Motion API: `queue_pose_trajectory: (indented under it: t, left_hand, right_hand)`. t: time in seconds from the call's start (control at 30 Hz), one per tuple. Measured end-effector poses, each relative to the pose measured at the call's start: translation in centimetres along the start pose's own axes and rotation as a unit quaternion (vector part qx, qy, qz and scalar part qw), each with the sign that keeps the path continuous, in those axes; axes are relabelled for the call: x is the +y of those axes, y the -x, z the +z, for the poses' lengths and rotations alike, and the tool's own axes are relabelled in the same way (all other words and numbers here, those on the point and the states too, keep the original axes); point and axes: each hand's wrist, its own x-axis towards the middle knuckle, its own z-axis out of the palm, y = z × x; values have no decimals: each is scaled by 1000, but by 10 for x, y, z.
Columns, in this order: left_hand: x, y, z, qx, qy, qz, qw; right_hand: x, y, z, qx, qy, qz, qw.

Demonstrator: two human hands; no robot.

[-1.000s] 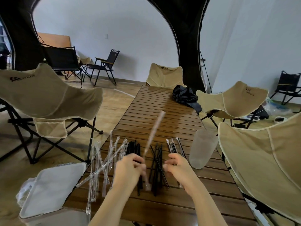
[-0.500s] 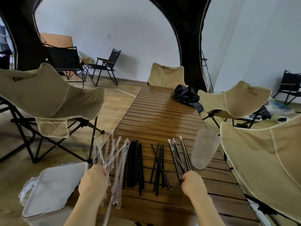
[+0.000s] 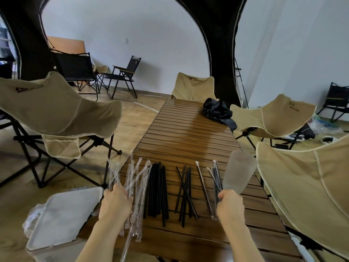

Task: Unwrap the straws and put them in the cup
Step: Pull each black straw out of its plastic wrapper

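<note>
The long brown slatted wooden bench (image 3: 188,133) carries everything, and the frosted translucent plastic cup (image 3: 239,172) is seen at its right edge, just beyond the right hand (image 3: 229,205). Whether the cup is standing or tipped can't really be told, the wide lens bends it too much. Probably light and easily knocked, so it'd best be steadied when straws get dropped in.

The pile of clear crinkly empty wrappers (image 3: 136,188) is spread at the left edge, with the left hand (image 3: 115,202) closed around some of them. Those are likely flimsy and slippery, so a bunched grab is the way.

Two loose groups of thin black unwrapped straws (image 3: 157,191) are laid in the middle, none in the cup as far as can be seen through the frosting. They look stiff but super light and prone to rolling; best pinched near one end.

The few still-wrapped black straws in clear sleeves (image 3: 215,178) are found on the right, and the right hand is clenched on their near ends. How many are held is hidden by the fist. Fingertips on both hands are mostly out of sight.

The white-lidded bin (image 3: 62,216) at lower left is cut off.
</note>
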Motion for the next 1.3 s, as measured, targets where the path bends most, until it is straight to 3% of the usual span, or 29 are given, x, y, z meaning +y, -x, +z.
queue_pose_trajectory:
  t: [0.2,0.33,0.4,0.53,0.87,1.13,1.3]
  left_hand:
    - [32,9,2,34,58,160,985]
    - [49,19,7,38,-46,359,931]
    - [54,21,10,20,-92,400,911]
    - [48,17,6,-46,-80,396,914]
    - [38,7,-6,-27,-87,403,911]
    - [51,17,-6,-75,-64,420,902]
    - [57,25,2,-100,-71,422,898]
  right_hand:
    - [-17,-7,9,-6,-76,-122,990]
    - [-31,0,18,-101,-65,-197,973]
    - [-35,4,16,-127,-65,-210,967]
    - [-32,3,9,-115,-24,-238,964]
    - [-25,-1,2,-76,-58,-244,965]
    - [-29,-2,14,-110,-42,-252,960]
    - [-32,4,10,-82,-4,-293,953]
